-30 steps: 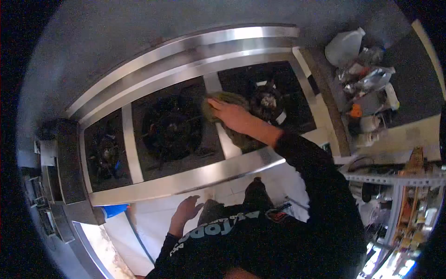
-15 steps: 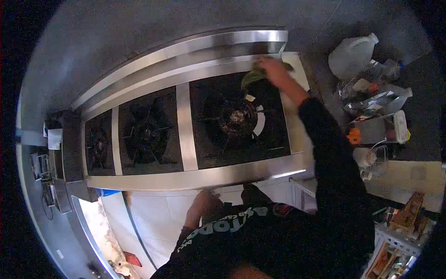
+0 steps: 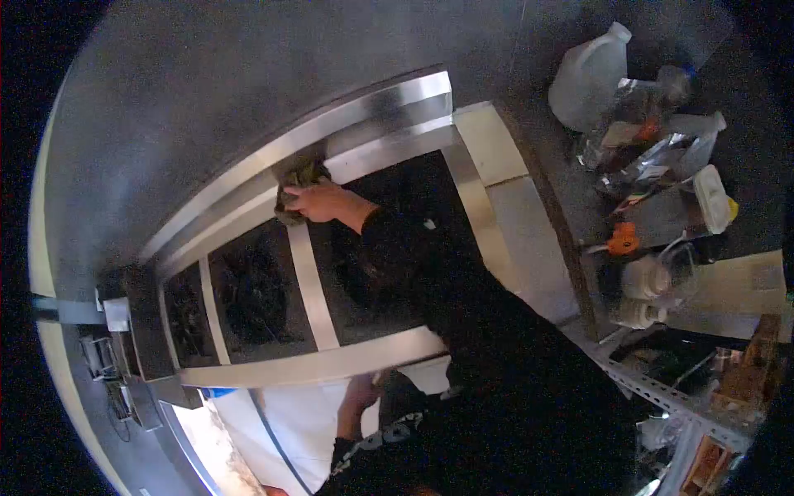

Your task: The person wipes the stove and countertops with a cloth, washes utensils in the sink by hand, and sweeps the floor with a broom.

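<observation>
My right hand (image 3: 321, 202) is closed around a crumpled greenish-brown cloth (image 3: 308, 172). It presses the cloth to the steel back ledge of a stove (image 3: 310, 368), at the top of a divider strip between two dark burner sections. The right sleeve covers much of the nearest burner section. My left hand (image 3: 359, 395) hangs low by the stove's front edge, near my body, its fingers too dim and partly hidden to make out.
Right of the stove stand a white jug (image 3: 589, 78), clear plastic containers, an orange item (image 3: 622, 238) and a lidded tub (image 3: 711, 200). A perforated metal shelf (image 3: 662, 395) is at lower right. Dark equipment (image 3: 149, 331) adjoins the stove's left end.
My right hand has carried the cloth leftward along the back ledge, from the stove's right corner to the divider. The camera view has shifted and tilted. My left hand stays low in front.
</observation>
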### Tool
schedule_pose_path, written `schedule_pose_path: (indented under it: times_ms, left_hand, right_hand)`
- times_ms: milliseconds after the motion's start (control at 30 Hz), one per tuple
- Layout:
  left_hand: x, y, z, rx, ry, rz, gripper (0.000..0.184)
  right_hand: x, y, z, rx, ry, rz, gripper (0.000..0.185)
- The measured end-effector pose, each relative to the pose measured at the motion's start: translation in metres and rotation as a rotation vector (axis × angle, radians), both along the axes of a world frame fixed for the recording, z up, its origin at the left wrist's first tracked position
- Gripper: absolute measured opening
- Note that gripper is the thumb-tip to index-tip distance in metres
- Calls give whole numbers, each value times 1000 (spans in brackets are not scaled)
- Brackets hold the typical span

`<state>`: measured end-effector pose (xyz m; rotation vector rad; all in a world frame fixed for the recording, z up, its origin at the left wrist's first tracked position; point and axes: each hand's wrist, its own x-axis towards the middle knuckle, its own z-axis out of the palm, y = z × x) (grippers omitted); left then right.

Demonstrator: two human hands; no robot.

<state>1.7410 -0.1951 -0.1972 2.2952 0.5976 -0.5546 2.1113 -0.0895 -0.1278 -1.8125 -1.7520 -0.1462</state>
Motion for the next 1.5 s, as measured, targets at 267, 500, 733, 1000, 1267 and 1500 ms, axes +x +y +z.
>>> schedule_pose_path:
  times_ms: [267, 500, 733, 1000, 1267, 1500]
  left_hand:
    - [33, -25, 62, -142, 29, -65, 23]
    - [-3, -29, 33, -785, -53, 402, 27]
    - [-12, -16, -15, -216, -11, 69, 34]
    - [-2, -23, 19, -265, 51, 247, 33]
    - [-19, -19, -5, -289, 2, 252, 33]
    - [-37, -20, 0, -188, 158, 303, 37]
  right_hand:
    - [108, -130, 0, -111, 170, -171, 33]
    - [174, -317, 35, -291, 88, -810, 33]
    - [107, -155, 9, 88, 166, -623, 24]
    - [131, -188, 37, -158, 363, -836, 22]
    - [153, -185, -19, -43, 343, -949, 16]
    - [188, -273, -50, 205, 78, -804, 20]
